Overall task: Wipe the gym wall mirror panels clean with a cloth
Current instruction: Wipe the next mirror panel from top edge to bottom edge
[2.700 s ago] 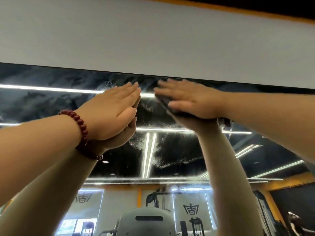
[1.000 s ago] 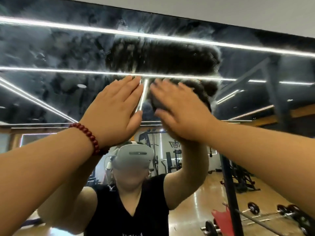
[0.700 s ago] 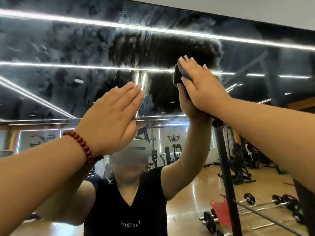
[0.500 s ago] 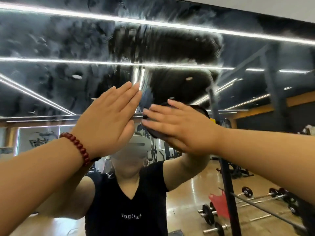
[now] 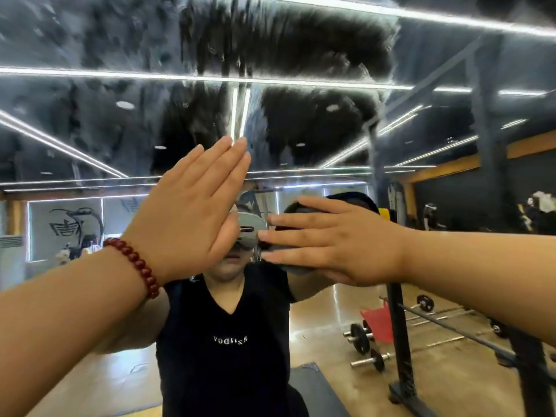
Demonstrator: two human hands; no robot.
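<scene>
Left hand (image 5: 186,212), red bead bracelet (image 5: 135,266) at its wrist, lies flat with fingers straight on the hazy, smeared wall mirror (image 5: 90,115), holding nothing; risk: fresh palm prints. Right hand (image 5: 328,245) presses the dark cloth (image 5: 296,207) flat to the glass; flat fingers could let it slip. No containers visible.

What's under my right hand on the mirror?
A dark cloth shows past the flat fingers of the right hand, pressed against the mirror. Most of the cloth is covered by the hand.
</scene>
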